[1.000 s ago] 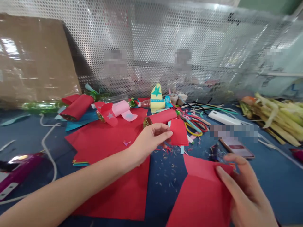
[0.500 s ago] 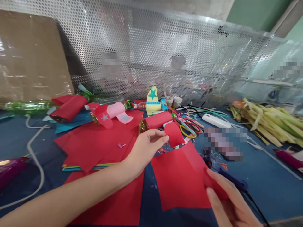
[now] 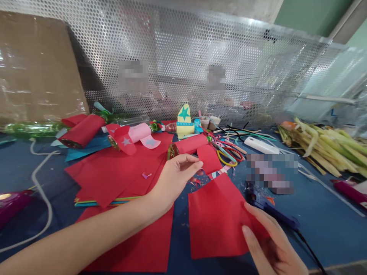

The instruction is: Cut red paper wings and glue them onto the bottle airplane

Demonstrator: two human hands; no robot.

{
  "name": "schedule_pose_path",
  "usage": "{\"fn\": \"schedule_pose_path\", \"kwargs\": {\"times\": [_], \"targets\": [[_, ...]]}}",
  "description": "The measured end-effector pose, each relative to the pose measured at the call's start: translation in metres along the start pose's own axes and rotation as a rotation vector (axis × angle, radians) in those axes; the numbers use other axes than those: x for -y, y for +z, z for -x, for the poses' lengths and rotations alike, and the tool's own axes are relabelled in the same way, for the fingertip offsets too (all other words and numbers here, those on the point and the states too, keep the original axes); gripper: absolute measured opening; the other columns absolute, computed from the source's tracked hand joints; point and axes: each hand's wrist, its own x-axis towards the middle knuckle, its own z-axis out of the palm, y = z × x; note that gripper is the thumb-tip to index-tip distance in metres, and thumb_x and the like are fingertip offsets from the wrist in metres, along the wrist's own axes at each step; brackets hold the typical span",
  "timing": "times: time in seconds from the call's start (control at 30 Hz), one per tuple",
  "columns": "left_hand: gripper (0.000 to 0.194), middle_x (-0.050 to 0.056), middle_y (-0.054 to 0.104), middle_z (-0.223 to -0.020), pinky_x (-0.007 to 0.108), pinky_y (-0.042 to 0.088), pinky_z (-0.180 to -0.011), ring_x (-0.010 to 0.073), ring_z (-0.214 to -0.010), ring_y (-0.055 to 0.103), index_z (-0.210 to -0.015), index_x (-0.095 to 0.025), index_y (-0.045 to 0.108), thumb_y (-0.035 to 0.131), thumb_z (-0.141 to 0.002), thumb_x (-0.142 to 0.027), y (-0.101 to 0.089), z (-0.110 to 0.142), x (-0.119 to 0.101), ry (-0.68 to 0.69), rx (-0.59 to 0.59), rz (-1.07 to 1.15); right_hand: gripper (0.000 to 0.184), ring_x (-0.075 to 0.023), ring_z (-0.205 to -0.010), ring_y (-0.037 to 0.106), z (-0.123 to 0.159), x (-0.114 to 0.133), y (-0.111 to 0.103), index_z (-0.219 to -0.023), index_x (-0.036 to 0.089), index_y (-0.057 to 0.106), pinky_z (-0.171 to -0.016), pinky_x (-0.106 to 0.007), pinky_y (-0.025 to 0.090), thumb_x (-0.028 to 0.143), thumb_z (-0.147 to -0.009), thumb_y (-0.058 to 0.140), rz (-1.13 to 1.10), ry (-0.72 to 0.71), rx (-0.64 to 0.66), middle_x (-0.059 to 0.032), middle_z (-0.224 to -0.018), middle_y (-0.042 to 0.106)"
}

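Note:
My left hand (image 3: 180, 173) pinches a small red paper piece (image 3: 210, 159) with a rounded corner between thumb and fingers. Closer to me, my right hand (image 3: 269, 236) grips the right edge of a larger red paper sheet (image 3: 215, 221), held above the blue table. The two pieces are apart. Just beyond my left hand lies a bottle wrapped in red paper (image 3: 190, 145). Scissors with yellow and red handles (image 3: 228, 157) rest behind the small piece. A dark blue glue gun (image 3: 272, 212) lies right of the sheet, partly behind my right hand.
Stacked red paper sheets (image 3: 114, 173) spread across the left. Several decorated bottles (image 3: 83, 131) line the back, before a perforated metal screen (image 3: 183, 49). On the right are a bundle of corn husks (image 3: 329, 141) and a white-handled tool (image 3: 261, 146). A white cord (image 3: 37, 183) curves at far left.
My right hand has moved a little left with the larger sheet, which has turned slightly and dropped lower. My left hand keeps hold of the small piece, nearly in place.

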Motion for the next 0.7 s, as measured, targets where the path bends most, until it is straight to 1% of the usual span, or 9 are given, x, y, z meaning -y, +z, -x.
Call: {"fn": "schedule_pose_path", "kwargs": {"times": [0.2, 0.27, 0.37, 0.47, 0.53, 0.6, 0.67, 0.7], "targets": [[0.014, -0.003, 0.064, -0.065, 0.019, 0.045, -0.055, 0.0119, -0.066, 0.064, -0.069, -0.017, 0.061, 0.070, -0.070, -0.027, 0.001, 0.000, -0.001, 0.000, -0.001, 0.000, 0.025, -0.0243, -0.100, 0.063, -0.001, 0.002, 0.001, -0.108, 0.030, 0.063, -0.062, -0.027, 0.057, 0.038, -0.085, 0.057, -0.004, 0.002, -0.021, -0.0057, -0.114, 0.062], [0.014, -0.002, 0.064, -0.065, 0.019, 0.045, -0.055, 0.0123, -0.066, 0.064, -0.069, -0.017, 0.062, 0.071, -0.069, -0.027, 0.001, -0.001, -0.001, -0.005, -0.008, -0.006, 0.024, -0.0239, -0.100, 0.063, -0.001, 0.003, 0.001, -0.108, 0.029, 0.063, -0.064, -0.028, 0.057, 0.036, -0.085, 0.057, -0.018, -0.019, -0.027, -0.0060, -0.114, 0.062], [0.015, -0.002, 0.065, -0.065, 0.019, 0.045, -0.054, 0.0128, -0.065, 0.064, -0.069, -0.017, 0.062, 0.071, -0.068, -0.029, 0.002, -0.001, -0.001, -0.002, -0.022, -0.026, 0.023, -0.0227, -0.102, 0.063, -0.001, 0.002, 0.000, -0.109, 0.029, 0.062, -0.075, -0.029, 0.057, 0.030, -0.087, 0.056, -0.029, -0.063, -0.034, -0.0062, -0.114, 0.061], [0.018, -0.001, 0.066, -0.067, 0.021, 0.046, -0.057, 0.0145, -0.066, 0.064, -0.070, -0.019, 0.064, 0.073, -0.067, -0.034, -0.001, -0.005, 0.001, 0.035, -0.034, -0.084, 0.027, -0.0220, -0.103, 0.063, -0.003, -0.004, -0.002, -0.112, 0.029, 0.061, -0.077, -0.029, 0.058, 0.023, -0.087, 0.057, -0.037, -0.157, -0.006, -0.0066, -0.114, 0.062], [0.017, 0.000, 0.068, -0.069, 0.022, 0.047, -0.062, 0.0162, -0.068, 0.064, -0.069, -0.020, 0.065, 0.073, -0.066, -0.034, -0.006, -0.012, 0.003, 0.084, -0.026, -0.194, 0.029, -0.0216, -0.102, 0.064, -0.006, -0.006, -0.004, -0.113, 0.029, 0.061, -0.075, -0.027, 0.059, 0.020, -0.086, 0.058, -0.044, -0.195, 0.009, -0.0065, -0.113, 0.063], [0.014, 0.002, 0.070, -0.070, 0.024, 0.047, -0.066, 0.0191, -0.071, 0.065, -0.068, -0.021, 0.067, 0.071, -0.068, -0.035, -0.013, -0.023, 0.006, 0.148, 0.010, -0.346, 0.028, -0.0210, -0.097, 0.066, -0.011, -0.006, -0.007, -0.112, 0.028, 0.060, -0.071, -0.026, 0.060, 0.020, -0.085, 0.058, -0.058, -0.163, -0.030, -0.0069, -0.111, 0.065], [0.010, 0.002, 0.071, -0.069, 0.027, 0.047, -0.068, 0.0218, -0.070, 0.065, -0.064, -0.023, 0.068, 0.073, -0.064, -0.032, -0.021, -0.035, 0.009, 0.226, 0.053, -0.524, 0.029, -0.0197, -0.088, 0.069, -0.017, -0.005, -0.013, -0.113, 0.026, 0.057, -0.064, -0.024, 0.060, 0.019, -0.085, 0.058, -0.066, -0.140, -0.133, -0.0085, -0.108, 0.065], [0.009, 0.001, 0.072, -0.069, 0.027, 0.046, -0.068, 0.0223, -0.070, 0.065, -0.063, -0.024, 0.068, 0.072, -0.063, -0.032, -0.025, -0.041, 0.009, 0.259, 0.064, -0.609, 0.031, -0.0193, -0.084, 0.069, -0.020, -0.004, -0.018, -0.113, 0.026, 0.056, -0.060, -0.024, 0.059, 0.016, -0.084, 0.059, -0.062, -0.187, -0.197, -0.0088, -0.104, 0.066]]}}
